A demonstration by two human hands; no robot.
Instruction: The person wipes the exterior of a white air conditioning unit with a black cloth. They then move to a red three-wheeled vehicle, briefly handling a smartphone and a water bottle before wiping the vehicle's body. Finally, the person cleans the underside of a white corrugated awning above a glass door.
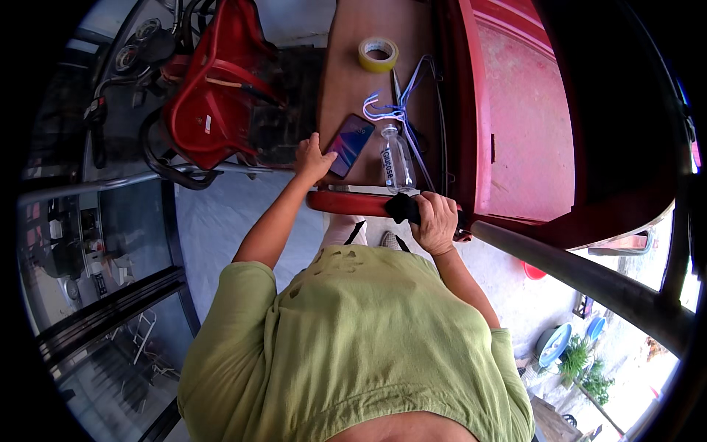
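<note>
A smartphone with its screen lit lies face up, aslant, on a brown wooden surface. My left hand is at its lower left edge, thumb at the phone's side and index finger spread away. At the near end of that surface, my right hand is closed around a black cloth-like bundle by the right end of a red padded bar. Just beyond lies a clear bottle bearing writing. White and blue wire hangers lie past its neck, and a yellow tape roll sits farther off.
Left stands a red seat-like shell beside handlebars with dials. A red panel borders the right side, with a thick grey pole slanting below it. A basin and green plants are at lower right.
</note>
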